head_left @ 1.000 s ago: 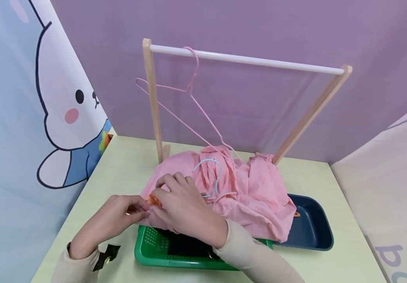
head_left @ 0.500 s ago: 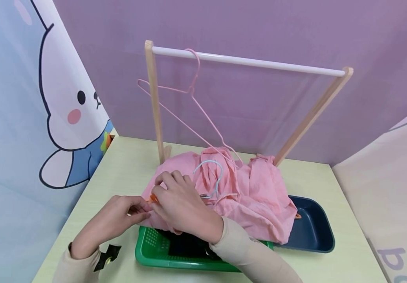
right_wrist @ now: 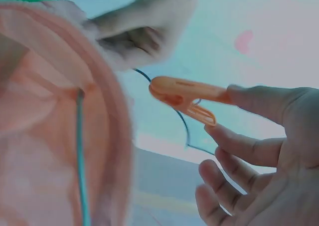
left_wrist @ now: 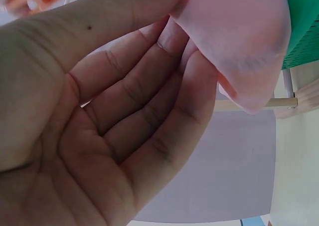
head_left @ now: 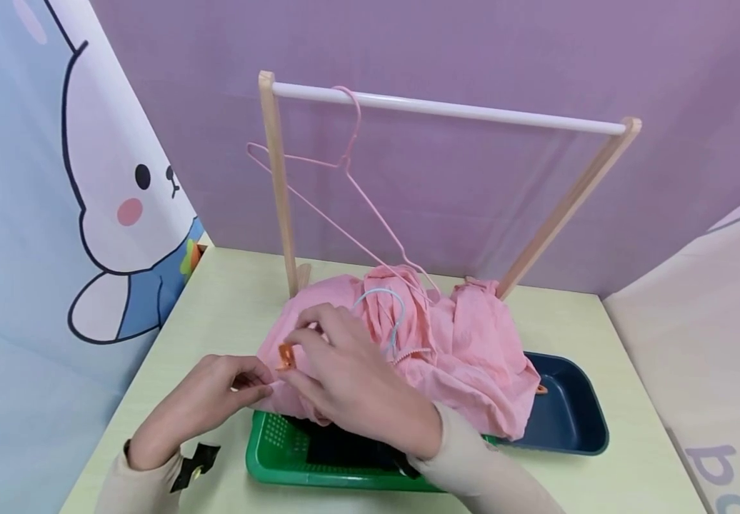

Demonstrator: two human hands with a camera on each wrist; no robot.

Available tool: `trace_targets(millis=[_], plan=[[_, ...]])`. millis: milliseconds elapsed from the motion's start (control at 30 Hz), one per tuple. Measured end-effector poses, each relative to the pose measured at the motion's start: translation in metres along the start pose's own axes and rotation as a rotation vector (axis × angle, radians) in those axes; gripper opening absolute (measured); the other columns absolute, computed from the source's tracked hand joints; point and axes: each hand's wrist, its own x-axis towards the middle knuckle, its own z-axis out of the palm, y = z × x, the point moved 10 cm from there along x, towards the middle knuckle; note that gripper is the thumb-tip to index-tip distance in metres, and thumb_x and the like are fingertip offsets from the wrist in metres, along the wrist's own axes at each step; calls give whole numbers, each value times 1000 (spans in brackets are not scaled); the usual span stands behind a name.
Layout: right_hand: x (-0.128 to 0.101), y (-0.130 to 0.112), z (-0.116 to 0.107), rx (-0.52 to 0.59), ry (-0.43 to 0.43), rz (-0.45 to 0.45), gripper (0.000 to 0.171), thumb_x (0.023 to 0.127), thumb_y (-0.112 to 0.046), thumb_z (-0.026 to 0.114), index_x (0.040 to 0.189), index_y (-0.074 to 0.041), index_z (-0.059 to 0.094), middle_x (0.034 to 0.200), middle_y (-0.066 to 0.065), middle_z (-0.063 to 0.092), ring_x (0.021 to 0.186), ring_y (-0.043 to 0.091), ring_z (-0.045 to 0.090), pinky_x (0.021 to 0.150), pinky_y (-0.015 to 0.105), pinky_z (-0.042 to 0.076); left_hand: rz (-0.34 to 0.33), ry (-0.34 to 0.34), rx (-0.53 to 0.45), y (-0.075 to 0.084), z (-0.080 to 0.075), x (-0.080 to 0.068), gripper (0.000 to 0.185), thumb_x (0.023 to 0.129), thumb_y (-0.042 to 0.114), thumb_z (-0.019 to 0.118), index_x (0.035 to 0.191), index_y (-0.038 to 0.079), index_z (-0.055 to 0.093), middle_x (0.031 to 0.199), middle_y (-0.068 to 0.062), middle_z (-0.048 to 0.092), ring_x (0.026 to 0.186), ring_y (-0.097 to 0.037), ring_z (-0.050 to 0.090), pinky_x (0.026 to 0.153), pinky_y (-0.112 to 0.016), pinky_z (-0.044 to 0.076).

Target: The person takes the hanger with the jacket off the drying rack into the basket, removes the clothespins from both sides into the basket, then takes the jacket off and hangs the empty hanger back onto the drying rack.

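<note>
A pink garment (head_left: 479, 343) with a toothed zipper lies bunched over the green basket. My left hand (head_left: 209, 396) pinches its left edge between thumb and fingers; the left wrist view shows the cloth (left_wrist: 239, 31) at those fingertips. Just right of it, my right hand (head_left: 351, 371) holds an orange clothespin (right_wrist: 192, 90) by its handle ends, thumb on one and index finger on the other. The clothespin's nose points toward the left hand, apart from the cloth. A light blue hanger (head_left: 401, 314) has its hook sticking out of the garment; part of its wire shows inside the opening.
Behind the garment stands a rack with a white rod (head_left: 473, 111) and wooden posts. A pink hanger (head_left: 370, 203) hangs from the rod, its lower end reaching the garment. The green basket (head_left: 344, 478) holds dark cloth. At right sits a dark blue tray (head_left: 576, 407).
The right hand has shifted slightly right with the clothespin, drawing it away from the left fingertips and bringing more of it into sight. The left hand keeps its place on the cloth.
</note>
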Motion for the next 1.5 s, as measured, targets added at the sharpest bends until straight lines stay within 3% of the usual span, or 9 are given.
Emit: trace_targets(millis=[167,333,433,667,767,967,1067,1267,1500], plan=[[-27,18,-35,122,57,24,28,85,-18,81,107,-7,69,117,5,54,106,17,52,89,26,45,0,6,18,1,-2,-1,5,89,15,77,89,17,73,78,16,64,70,-1,59,63,-25,52],[-63,48,-73,134,122,86,31,82,-18,84,109,-9,71,117,3,57,111,20,53,94,26,43,-1,3,20,1,-2,0,5,90,16,77,89,18,73,78,16,65,70,-2,59,63,-25,52],[-90,75,-96,107,144,169,30,86,-29,81,109,-10,72,118,3,57,113,20,52,98,23,39,-1,1,15,1,-1,0,6,90,15,76,88,19,72,78,16,65,70,-2,59,63,-25,52],[-171,166,-135,-132,152,435,37,72,-11,89,104,-7,72,108,7,60,98,20,51,72,27,39,13,7,11,3,0,-1,11,90,11,75,89,21,72,78,17,65,71,-1,60,65,-26,53],[-209,207,-135,-177,111,591,37,75,-15,88,106,-2,71,104,14,60,92,27,52,66,30,41,3,1,6,3,0,-2,10,91,11,75,90,21,73,79,16,65,71,-2,60,65,-26,53],[-263,260,-116,-165,-1,775,37,84,-19,82,107,6,68,102,25,61,87,40,58,70,51,48,-21,-4,4,0,0,-4,4,91,15,75,91,18,74,80,16,65,72,-2,60,66,-26,53],[-285,276,-103,-133,-68,854,35,88,-20,78,106,7,67,101,26,61,82,38,57,67,49,48,-31,-12,7,-1,1,-4,2,91,17,75,92,17,74,80,16,65,72,-2,60,67,-26,53],[-309,291,-93,-146,-84,899,35,86,-19,79,104,8,66,94,23,61,78,34,61,65,44,49,-34,-11,5,-1,1,-4,9,91,13,75,90,21,73,79,16,65,72,-3,60,67,-26,53],[-313,292,-92,-145,-90,911,40,88,-19,77,110,11,64,99,28,61,82,40,63,71,54,52,-16,8,6,2,-1,-3,10,91,12,75,89,22,72,79,16,65,72,-2,60,66,-26,53]])
